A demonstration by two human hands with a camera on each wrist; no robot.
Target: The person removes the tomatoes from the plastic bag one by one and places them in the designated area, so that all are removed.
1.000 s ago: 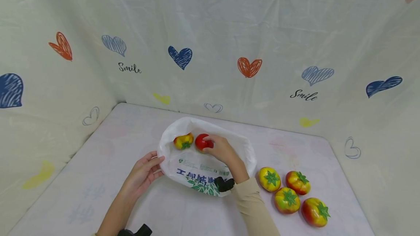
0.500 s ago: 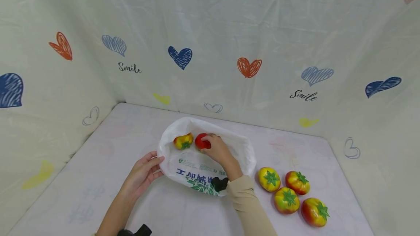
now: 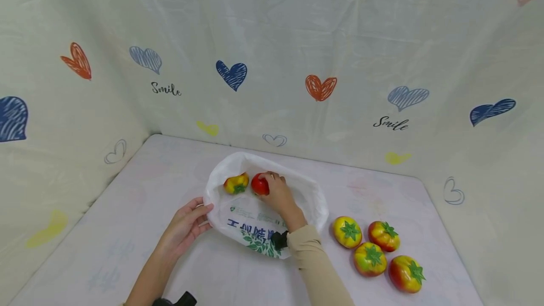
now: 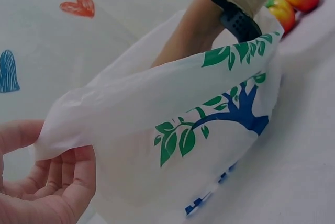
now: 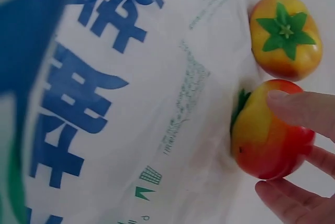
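A white plastic bag [image 3: 250,230] with blue and green print lies with its mouth spread wide. Its left rim is pinched between thumb and fingers of my left hand [image 3: 189,223], seen closer in the left wrist view on the bag's edge [image 4: 68,124]. Inside the bag, my right hand [image 3: 278,195] has thumb and fingers round a red-and-yellow fruit [image 3: 259,185]. The right wrist view shows the thumb over this fruit [image 5: 267,135] and fingertips at its lower side. Beside it in the bag sits another yellow-red fruit [image 3: 236,184] with a green star-shaped leaf [image 5: 287,30].
Several similar fruits, among them a yellow one [image 3: 346,231] and a redder one [image 3: 406,274], stand grouped on the table [image 3: 127,230] to the right of the bag. Behind the table hangs a pale curtain [image 3: 272,27] printed with hearts.
My right wrist and sleeve have swung a little to the left, while the fruit at its fingers stays in about the same place. My left hand still holds the bag's rim.
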